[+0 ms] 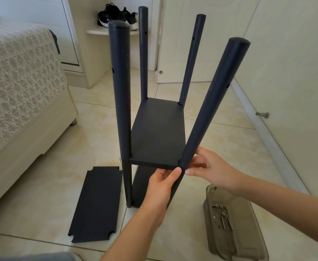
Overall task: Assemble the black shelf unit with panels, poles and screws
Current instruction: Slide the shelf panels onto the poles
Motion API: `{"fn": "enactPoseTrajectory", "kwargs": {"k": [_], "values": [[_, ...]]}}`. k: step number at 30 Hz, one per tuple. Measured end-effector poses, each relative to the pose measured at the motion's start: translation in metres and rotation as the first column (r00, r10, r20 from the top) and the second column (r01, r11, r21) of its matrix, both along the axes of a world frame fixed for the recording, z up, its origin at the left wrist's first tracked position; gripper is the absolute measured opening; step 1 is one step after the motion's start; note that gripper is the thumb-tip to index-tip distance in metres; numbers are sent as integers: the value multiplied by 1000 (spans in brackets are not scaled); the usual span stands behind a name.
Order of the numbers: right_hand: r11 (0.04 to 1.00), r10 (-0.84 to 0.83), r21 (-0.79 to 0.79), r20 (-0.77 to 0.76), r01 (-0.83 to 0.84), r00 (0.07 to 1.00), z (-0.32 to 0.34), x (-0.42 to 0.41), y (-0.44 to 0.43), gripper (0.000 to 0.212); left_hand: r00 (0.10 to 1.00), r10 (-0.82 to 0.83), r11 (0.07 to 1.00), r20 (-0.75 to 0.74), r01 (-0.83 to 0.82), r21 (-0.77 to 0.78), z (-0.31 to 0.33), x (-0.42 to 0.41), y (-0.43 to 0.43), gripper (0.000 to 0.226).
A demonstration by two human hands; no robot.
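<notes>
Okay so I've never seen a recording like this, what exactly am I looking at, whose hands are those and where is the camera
This one picture comes from a camera worn on a person's head, looking down at their own bare hands; no machine. They are building a black shelf on a tiled floor beside a bed. The left hand grips the near right pole just under the fitted panel; the right hand touches that same joint with its fingertips, whether pinching a screw I cannot tell. A loose panel lies flat on the left, and a tray on the right holds screws.
</notes>
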State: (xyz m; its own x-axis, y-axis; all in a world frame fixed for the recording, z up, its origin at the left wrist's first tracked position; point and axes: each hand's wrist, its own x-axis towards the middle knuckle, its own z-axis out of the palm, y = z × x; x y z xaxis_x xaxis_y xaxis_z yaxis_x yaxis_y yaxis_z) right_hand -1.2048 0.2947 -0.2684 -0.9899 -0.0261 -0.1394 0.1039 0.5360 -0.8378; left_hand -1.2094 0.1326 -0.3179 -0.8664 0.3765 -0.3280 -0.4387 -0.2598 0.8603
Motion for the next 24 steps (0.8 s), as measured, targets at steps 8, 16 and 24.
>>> {"fn": "enactPoseTrajectory", "kwargs": {"k": [8, 16, 24], "values": [[999, 21, -46, 43, -19, 999, 0, -6, -5, 44, 993, 5, 967, -119, -35, -251, 5, 1, -14, 11], [994, 0, -105, 121, 13, 993, 3, -7, -2, 44, 534, -219, 607, -817, -581, -543, 16, 4, -31, 32], [993, -7, -118, 124, 21, 992, 6, -7, -3, 43, 454, -507, 555, -733, -478, -680, 20, -17, -19, 50]]}}
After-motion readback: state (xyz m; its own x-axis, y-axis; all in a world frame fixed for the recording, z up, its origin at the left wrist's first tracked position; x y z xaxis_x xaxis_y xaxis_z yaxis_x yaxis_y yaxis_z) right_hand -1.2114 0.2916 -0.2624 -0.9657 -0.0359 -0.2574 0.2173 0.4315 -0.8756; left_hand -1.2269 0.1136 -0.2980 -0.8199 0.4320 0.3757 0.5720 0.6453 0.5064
